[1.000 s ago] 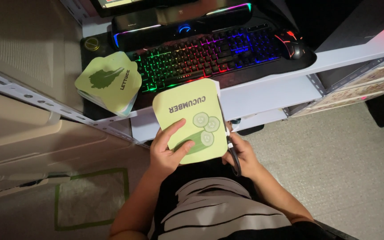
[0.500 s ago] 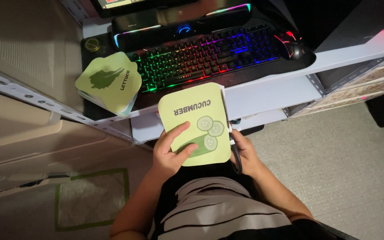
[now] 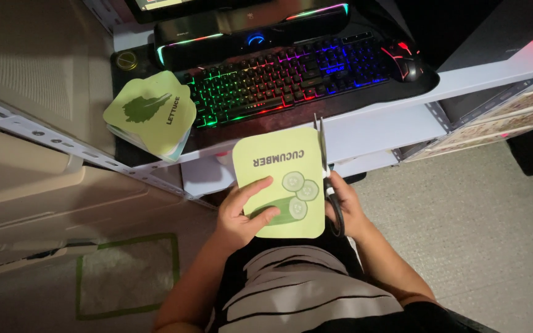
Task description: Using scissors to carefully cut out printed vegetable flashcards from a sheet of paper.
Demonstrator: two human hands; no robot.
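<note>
Fingers (image 3: pixel 260 188) pinch green card (image 3: pixel 279 185); scissors (image 3: pixel 325 172) gripped along its right edge.

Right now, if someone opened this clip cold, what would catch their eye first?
The rainbow-lit computer keyboard glowing at the top centre of the dark desk stands out most. Below it, the left hand holds up a pale green paper card with cucumber slices drawn on it, while the right hand works black-handled scissors along its right edge. A stack of similar green cards topped by a lettuce drawing lies at the desk's left edge.
</note>
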